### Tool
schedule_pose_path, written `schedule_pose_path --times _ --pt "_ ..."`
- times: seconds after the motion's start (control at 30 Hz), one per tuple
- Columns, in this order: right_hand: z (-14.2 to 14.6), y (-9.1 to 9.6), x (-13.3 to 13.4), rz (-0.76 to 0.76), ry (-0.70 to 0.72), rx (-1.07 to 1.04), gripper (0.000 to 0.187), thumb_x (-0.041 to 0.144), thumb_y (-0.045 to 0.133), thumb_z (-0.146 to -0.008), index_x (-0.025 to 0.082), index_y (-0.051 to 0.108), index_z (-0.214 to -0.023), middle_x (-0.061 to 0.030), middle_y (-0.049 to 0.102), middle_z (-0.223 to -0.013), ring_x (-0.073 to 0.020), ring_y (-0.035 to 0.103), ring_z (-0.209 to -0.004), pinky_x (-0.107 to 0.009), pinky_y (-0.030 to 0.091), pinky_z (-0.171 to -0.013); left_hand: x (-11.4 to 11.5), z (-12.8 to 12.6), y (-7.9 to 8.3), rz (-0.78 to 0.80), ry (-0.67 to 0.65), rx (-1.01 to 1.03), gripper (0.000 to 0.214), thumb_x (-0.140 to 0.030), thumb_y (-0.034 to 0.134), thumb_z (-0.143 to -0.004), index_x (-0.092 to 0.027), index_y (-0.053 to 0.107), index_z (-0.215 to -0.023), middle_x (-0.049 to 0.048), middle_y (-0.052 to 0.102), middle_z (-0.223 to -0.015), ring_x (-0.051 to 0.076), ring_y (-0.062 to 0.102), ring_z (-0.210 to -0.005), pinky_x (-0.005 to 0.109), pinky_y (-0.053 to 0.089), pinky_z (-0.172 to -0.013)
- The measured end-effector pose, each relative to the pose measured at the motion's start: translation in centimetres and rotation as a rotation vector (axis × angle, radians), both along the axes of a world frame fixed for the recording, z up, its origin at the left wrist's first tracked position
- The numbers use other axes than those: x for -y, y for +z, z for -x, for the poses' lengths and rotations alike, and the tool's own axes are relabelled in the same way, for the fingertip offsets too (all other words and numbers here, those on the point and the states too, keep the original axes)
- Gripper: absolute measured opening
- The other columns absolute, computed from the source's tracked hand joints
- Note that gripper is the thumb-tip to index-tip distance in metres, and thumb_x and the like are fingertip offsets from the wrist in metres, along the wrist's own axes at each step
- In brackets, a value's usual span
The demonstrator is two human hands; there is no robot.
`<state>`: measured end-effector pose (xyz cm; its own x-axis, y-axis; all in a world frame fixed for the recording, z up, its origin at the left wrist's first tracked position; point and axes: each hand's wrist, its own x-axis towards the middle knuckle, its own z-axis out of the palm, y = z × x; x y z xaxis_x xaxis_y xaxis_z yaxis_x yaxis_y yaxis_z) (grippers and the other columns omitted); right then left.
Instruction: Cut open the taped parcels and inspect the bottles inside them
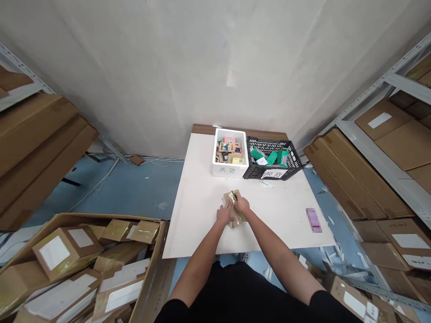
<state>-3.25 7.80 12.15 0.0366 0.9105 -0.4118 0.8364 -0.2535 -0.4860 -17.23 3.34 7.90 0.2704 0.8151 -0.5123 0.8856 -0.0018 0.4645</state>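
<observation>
A small brown cardboard box (230,198), sealed with shiny tape, lies near the middle of the white table (202,197). My left hand (225,214) rests on its near left side, fingers laid against the box. My right hand (241,205) is closed around a small dark tool whose tip touches the box's top; the tool is too small to name.
A white foam bin (230,171) of small colourful packs and a black plastic crate (289,166) with green boxes stand at the table's far edge. A pink item (314,220) lies at the right. A large open carton (155,264) of taped parcels sits lower left; shelves of cartons flank both sides.
</observation>
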Motion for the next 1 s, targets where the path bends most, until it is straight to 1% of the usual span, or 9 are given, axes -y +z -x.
schedule_pose_path --times 0.2,0.3,0.37,0.5,0.6,0.67,0.77,0.87,1.0 --pt "-0.8 -0.1 1.4 0.036 0.035 0.008 0.05 0.031 0.072 -0.091 0.032 0.061 -0.14 -0.0072 0.079 -0.104 -0.0308 0.072 -0.103 -0.035 0.047 -0.088 0.3 1.0 -0.3 -0.019 0.032 0.099 0.11 -0.056 0.081 -0.077 -0.046 0.021 -0.168 -0.0041 0.009 -0.181 0.038 0.047 -0.143 0.046 0.05 -0.106" --pt "-1.0 0.3 2.4 0.075 0.056 0.037 0.062 0.028 0.085 -0.077 0.029 0.064 -0.136 -0.0095 0.078 -0.102 -0.0344 0.073 -0.103 -0.037 0.048 -0.086 0.5 1.2 -0.1 -0.024 0.048 0.095 0.109 -0.056 0.08 -0.077 -0.045 0.023 -0.168 -0.005 0.009 -0.181 0.039 0.046 -0.144 0.047 0.049 -0.107" --pt "-1.6 0.5 3.9 0.116 0.087 0.073 0.064 0.026 0.088 -0.071 0.028 0.066 -0.131 -0.0107 0.078 -0.101 -0.0362 0.073 -0.103 -0.038 0.049 -0.084 0.5 1.2 0.0 -0.02 0.061 0.078 0.108 -0.055 0.08 -0.076 -0.045 0.024 -0.168 -0.0064 0.009 -0.181 0.041 0.041 -0.146 0.049 0.047 -0.109" --pt "-4.0 0.7 9.3 0.208 0.194 0.187 0.047 0.019 0.075 -0.081 0.028 0.068 -0.126 -0.0136 0.078 -0.105 -0.0363 0.075 -0.101 -0.039 0.05 -0.08 0.6 0.9 0.2 -0.013 0.085 0.053 0.108 -0.055 0.08 -0.075 -0.045 0.025 -0.167 -0.0084 0.01 -0.18 0.043 0.035 -0.151 0.05 0.045 -0.112" --pt "-5.1 1.1 12.6 0.215 0.237 0.257 0.057 0.013 0.066 -0.084 0.029 0.062 -0.138 -0.0158 0.078 -0.108 -0.0363 0.075 -0.101 -0.04 0.05 -0.08 0.6 0.8 0.3 -0.024 0.073 0.052 0.107 -0.057 0.08 -0.075 -0.046 0.027 -0.167 -0.0085 0.013 -0.18 0.045 0.033 -0.152 0.052 0.045 -0.111" --pt "-5.3 1.8 13.3 0.227 0.267 0.292 0.061 0.011 0.064 -0.084 0.029 0.059 -0.142 -0.0165 0.077 -0.111 -0.0361 0.075 -0.104 -0.039 0.051 -0.081 0.7 0.6 0.4 -0.032 0.063 0.05 0.105 -0.058 0.079 -0.076 -0.046 0.028 -0.166 -0.0075 0.013 -0.18 0.046 0.033 -0.151 0.053 0.045 -0.111" --pt "-6.0 2.9 13.3 0.252 0.297 0.309 0.055 0.01 0.062 -0.086 0.028 0.062 -0.138 -0.0169 0.077 -0.114 -0.0354 0.075 -0.105 -0.037 0.05 -0.079 1.3 -0.4 0.6 -0.049 0.061 -0.007 0.103 -0.06 0.077 -0.079 -0.043 0.026 -0.168 -0.0036 0.014 -0.18 0.047 0.035 -0.148 0.056 0.044 -0.11" --pt "-8.2 3.6 13.6 0.186 0.172 0.243 0.046 0.015 0.058 -0.092 0.028 0.062 -0.136 -0.0146 0.078 -0.108 -0.0323 0.076 -0.098 -0.035 0.05 -0.078 1.9 -2.6 0.9 -0.091 0.082 -0.095 0.101 -0.063 0.07 -0.085 -0.038 0.021 -0.17 0.0051 0.019 -0.179 0.048 0.04 -0.143 0.059 0.042 -0.111" --pt "-11.7 3.3 14.9 0.072 -0.166 -0.039 0.052 0.026 0.051 -0.1 0.027 0.046 -0.152 -0.0071 0.077 -0.093 -0.0235 0.074 -0.071 -0.031 0.052 -0.07 0.2 -4.8 2.2 -0.124 0.119 -0.174 0.09 -0.055 0.06 -0.095 -0.03 0.02 -0.171 0.02 0.044 -0.163 0.046 0.046 -0.14 0.06 0.039 -0.114"
